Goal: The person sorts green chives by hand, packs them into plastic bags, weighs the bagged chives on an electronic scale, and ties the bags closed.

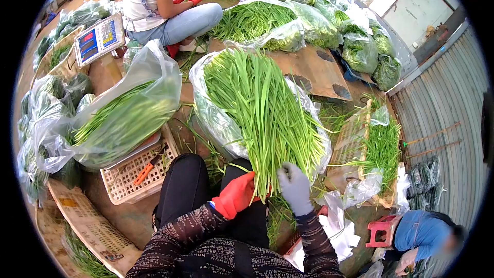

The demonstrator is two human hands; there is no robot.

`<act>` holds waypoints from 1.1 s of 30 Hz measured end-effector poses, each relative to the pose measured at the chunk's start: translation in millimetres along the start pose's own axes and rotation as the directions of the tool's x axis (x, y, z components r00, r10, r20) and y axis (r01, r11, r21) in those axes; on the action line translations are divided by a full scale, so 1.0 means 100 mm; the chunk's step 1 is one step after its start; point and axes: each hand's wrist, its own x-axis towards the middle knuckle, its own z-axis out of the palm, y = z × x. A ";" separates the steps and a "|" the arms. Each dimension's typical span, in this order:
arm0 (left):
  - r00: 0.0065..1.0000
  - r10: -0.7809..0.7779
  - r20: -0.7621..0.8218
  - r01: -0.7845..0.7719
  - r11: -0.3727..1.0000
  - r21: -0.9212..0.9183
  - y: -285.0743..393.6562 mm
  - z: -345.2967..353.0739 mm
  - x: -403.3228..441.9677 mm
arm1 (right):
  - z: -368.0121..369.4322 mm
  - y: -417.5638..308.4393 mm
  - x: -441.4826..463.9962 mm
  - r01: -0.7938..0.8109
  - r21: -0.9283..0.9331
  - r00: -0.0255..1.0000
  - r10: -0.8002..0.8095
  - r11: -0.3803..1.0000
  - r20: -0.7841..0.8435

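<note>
A large heap of garlic chives (257,98) fans out in front of me, its stem ends toward my lap. Under and around it is a clear plastic bag (208,108). My left hand (234,194), in a red glove, wraps round the lower stems of a bunch at the near end of the heap. My right hand (295,186), in a grey glove, is beside the stem ends on the right. Its fingers are curled together, and whatever they may hold is too small to make out.
At left, a bag of chives (126,116) lies by a plastic crate (136,175) bearing an orange-handled tool (146,170). Beyond stands a digital scale (100,38). A person (159,10) in red gloves sits ahead; another person (424,237) is at lower right. A basket (352,146) holds loose greens.
</note>
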 end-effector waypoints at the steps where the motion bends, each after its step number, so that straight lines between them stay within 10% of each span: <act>1: 0.994 -0.102 -0.036 0.085 0.941 -0.327 0.02 -0.03 0.00 | 0.16 0.06 -0.04 0.066 -0.095 0.997 -0.069 0.993 -0.031; 6: 0.968 -0.238 -0.076 0.190 0.899 -0.395 0.03 -0.15 -0.02 | 0.55 -0.16 -0.33 0.303 0.052 0.911 -0.305 0.952 0.276; 8: 0.963 -0.179 -0.199 0.154 0.979 -0.136 0.08 -0.10 -0.05 | 0.35 -0.20 -0.31 0.093 0.229 0.964 -0.146 0.969 0.225; 10: 0.982 -0.171 -0.083 0.136 0.937 -0.322 0.13 -0.10 -0.03 | 0.26 -0.10 -0.26 -0.069 0.340 0.997 0.080 0.938 -0.019; 12: 0.974 -0.161 -0.162 0.104 0.944 -0.313 0.14 0.00 0.00 | 0.14 0.08 -0.18 0.044 0.040 0.965 -0.032 0.998 -0.262; 16: 0.966 -0.185 -0.181 0.116 0.934 -0.339 0.13 0.03 -0.01 | 0.12 0.17 -0.24 -0.041 -0.439 0.999 0.035 0.898 -0.022; 18: 0.970 -0.044 -0.239 0.045 0.999 -0.002 0.05 -0.01 -0.02 | 0.28 0.09 -0.34 -0.034 -0.161 0.993 0.052 0.986 0.110; 21: 0.959 -0.082 -0.270 0.093 0.995 0.027 0.12 0.06 -0.07 | 0.50 -0.14 -0.48 0.127 0.056 0.979 -0.135 0.990 0.153; 25: 0.937 -0.087 -0.340 0.067 0.995 -0.071 0.25 0.06 -0.16 | 0.19 -0.29 -0.44 -0.074 0.239 0.997 0.073 0.968 0.015; 29: 0.927 -0.121 -0.354 0.066 0.984 -0.164 0.26 -0.02 -0.20 | 0.09 -0.03 -0.34 -0.023 -0.288 0.973 -0.044 0.957 -0.227; 31: 0.895 -0.117 -0.430 0.086 0.992 -0.091 0.30 0.04 -0.23 | 0.13 0.07 -0.40 -0.208 -0.538 0.977 0.196 0.817 -0.080; 33: 0.898 -0.098 -0.429 0.104 0.994 -0.010 0.32 -0.07 -0.26 | 0.28 0.22 -0.45 -0.203 -0.431 0.976 0.215 0.879 -0.022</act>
